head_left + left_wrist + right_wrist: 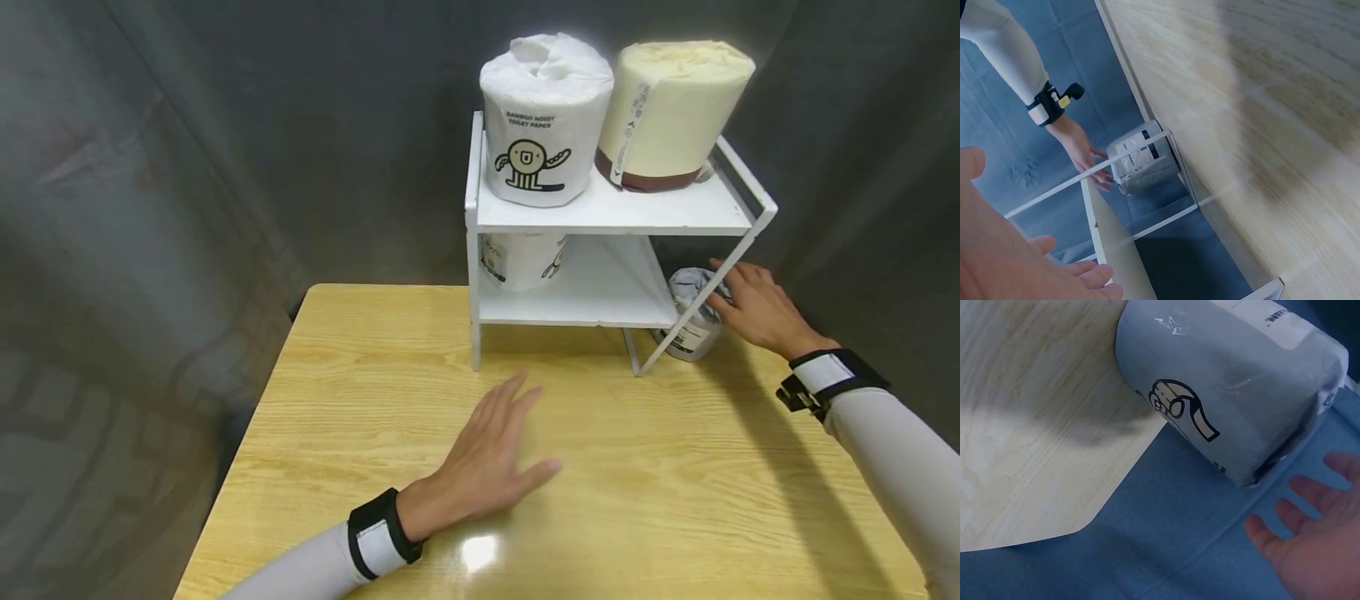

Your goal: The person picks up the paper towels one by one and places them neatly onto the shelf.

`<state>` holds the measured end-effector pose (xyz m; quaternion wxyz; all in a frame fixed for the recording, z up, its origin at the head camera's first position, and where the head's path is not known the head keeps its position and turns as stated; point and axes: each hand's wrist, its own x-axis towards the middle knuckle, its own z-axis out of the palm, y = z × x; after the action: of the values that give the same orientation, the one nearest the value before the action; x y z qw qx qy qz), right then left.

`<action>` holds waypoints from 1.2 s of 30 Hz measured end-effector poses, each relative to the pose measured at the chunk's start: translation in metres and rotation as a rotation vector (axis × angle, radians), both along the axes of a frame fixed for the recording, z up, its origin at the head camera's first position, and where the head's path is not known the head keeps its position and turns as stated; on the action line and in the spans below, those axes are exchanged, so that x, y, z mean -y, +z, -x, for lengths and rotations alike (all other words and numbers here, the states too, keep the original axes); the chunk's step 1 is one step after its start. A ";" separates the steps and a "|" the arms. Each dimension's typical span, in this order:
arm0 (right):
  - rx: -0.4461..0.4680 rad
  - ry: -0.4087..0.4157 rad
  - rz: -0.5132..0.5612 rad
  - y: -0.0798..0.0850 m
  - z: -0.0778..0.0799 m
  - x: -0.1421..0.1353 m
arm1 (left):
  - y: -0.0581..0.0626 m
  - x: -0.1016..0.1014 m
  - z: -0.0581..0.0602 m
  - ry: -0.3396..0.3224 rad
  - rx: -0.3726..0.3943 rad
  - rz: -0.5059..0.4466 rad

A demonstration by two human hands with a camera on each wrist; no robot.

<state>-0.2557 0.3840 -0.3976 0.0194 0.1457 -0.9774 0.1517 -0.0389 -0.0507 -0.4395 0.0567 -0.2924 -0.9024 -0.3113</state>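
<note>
My right hand point(761, 308) is at the right of the white shelf point(577, 321), close to the top of a wrapped toilet roll point(687, 337). That roll stands on the table beside the shelf, partly behind its slanted leg. In the right wrist view, the fingers point(1300, 487) are spread and a gap shows between them and the roll's grey-looking wrapper point(1235, 369). Over the table in front of the shelf, my left hand point(480, 458) is held with straight fingers and the thumb apart, holding nothing.
On the upper shelf stand a white wrapped toilet roll point(536, 125) and a cream roll point(671, 117) with a brown base. Another white roll point(521, 262) is on the lower shelf at left. Dark cloth point(360, 167) hangs behind the wooden table point(360, 375).
</note>
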 end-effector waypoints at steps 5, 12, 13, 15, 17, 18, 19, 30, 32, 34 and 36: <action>0.023 -0.004 -0.004 -0.002 0.005 0.001 | -0.001 0.000 -0.001 0.002 0.030 0.017; 0.035 0.013 0.003 -0.006 0.013 0.010 | -0.001 0.002 -0.004 0.008 0.073 0.052; 0.037 0.015 0.004 -0.007 0.013 0.011 | -0.001 0.002 -0.004 0.009 0.074 0.053; 0.033 0.023 -0.001 -0.008 0.014 0.013 | -0.001 0.002 -0.005 0.008 0.079 0.049; 0.029 0.032 -0.012 -0.010 0.016 0.013 | -0.002 0.002 -0.005 0.007 0.076 0.046; 0.029 0.037 -0.017 -0.011 0.016 0.013 | -0.003 0.002 -0.005 0.006 0.070 0.044; 0.029 0.042 -0.023 -0.012 0.016 0.014 | -0.003 0.002 -0.006 0.005 0.063 0.042; 0.027 0.032 -0.057 -0.021 0.018 0.015 | -0.006 0.002 -0.009 0.002 0.097 0.023; 0.027 0.021 -0.049 -0.021 0.019 0.016 | -0.006 0.001 -0.009 0.005 0.104 0.024; 0.027 0.011 -0.042 -0.021 0.021 0.017 | -0.006 0.001 -0.010 0.006 0.106 0.027; 0.033 0.006 -0.042 -0.021 0.022 0.017 | -0.007 0.001 -0.010 0.006 0.110 0.027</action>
<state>-0.2778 0.3674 -0.4187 -0.0003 0.1464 -0.9801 0.1338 -0.0290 -0.0516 -0.4462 0.0039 -0.2728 -0.9092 -0.3144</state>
